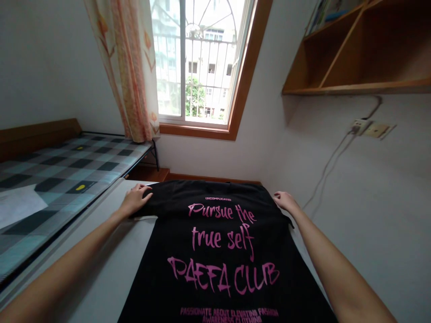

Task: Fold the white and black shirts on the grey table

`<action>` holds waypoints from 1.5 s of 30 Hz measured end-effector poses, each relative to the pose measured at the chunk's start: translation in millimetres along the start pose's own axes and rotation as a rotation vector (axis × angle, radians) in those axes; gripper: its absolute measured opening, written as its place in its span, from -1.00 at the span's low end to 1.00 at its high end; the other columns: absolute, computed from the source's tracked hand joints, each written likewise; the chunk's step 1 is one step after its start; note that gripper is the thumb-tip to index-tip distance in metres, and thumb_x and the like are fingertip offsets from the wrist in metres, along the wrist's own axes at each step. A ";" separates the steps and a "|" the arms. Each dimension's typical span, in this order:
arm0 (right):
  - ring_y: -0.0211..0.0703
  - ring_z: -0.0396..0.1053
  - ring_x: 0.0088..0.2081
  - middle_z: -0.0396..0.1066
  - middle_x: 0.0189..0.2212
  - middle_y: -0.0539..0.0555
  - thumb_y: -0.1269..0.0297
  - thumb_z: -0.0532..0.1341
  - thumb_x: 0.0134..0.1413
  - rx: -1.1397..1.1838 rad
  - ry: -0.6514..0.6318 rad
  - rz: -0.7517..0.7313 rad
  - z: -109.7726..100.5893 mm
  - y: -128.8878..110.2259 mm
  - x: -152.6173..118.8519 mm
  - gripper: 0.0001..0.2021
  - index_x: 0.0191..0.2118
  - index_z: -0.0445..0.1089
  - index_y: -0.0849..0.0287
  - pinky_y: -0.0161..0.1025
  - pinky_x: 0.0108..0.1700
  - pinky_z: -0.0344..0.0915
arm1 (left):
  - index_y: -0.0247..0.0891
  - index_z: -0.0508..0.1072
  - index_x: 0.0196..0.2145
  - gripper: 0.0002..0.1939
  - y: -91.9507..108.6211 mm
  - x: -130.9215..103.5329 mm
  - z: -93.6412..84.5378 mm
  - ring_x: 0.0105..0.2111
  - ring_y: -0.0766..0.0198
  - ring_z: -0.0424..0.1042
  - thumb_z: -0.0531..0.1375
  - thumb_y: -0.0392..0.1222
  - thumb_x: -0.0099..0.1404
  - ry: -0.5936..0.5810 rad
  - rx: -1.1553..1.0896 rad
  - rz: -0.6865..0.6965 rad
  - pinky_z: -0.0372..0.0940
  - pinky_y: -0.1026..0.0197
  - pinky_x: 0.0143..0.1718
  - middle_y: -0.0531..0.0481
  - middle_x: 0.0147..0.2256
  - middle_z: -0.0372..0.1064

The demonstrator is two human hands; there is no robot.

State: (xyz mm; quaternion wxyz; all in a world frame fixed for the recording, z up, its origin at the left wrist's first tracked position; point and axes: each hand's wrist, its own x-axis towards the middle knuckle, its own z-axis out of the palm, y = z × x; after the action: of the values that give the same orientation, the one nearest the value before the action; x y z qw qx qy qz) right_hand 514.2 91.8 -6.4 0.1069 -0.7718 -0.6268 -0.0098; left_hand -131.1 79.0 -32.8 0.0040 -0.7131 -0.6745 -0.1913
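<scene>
A black T-shirt (215, 242) with pink lettering lies spread over a white tabletop (104, 264), its collar end away from me. My left hand (136, 200) rests on the end of the left sleeve, with thumb and forefinger apart on the black cloth. On the other side, my right hand (285, 200) has its fingers closed at the edge of the right sleeve near the shoulder. The tips of those fingers are partly hidden. The lower part of the shirt runs out of view towards me.
Left of the table is a bed with a checked mattress (101, 154) and a white paper (22, 204) on it. A curtain (129, 67) hangs by the window (202, 63). On the right wall are a wooden shelf (370, 85) and a socket (359, 126) with a cable.
</scene>
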 end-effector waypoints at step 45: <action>-0.02 0.46 -0.36 0.45 -0.53 0.13 0.16 0.21 0.05 0.093 -0.410 0.074 -33.3 15.8 -233.2 -0.71 -0.60 0.29 0.17 -0.22 -0.31 0.27 | -0.23 0.47 -0.02 -0.62 52.6 -39.6 48.0 -0.01 0.05 0.37 -0.03 -0.16 0.34 0.088 -0.054 0.198 0.25 0.02 0.01 -0.13 0.02 0.37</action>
State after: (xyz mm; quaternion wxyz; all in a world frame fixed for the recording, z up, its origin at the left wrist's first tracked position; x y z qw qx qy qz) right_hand 483.6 -142.3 -11.1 0.0127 -0.7743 -0.6064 0.1803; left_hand -68.3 48.9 -75.1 0.0334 -0.7671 -0.5944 -0.2390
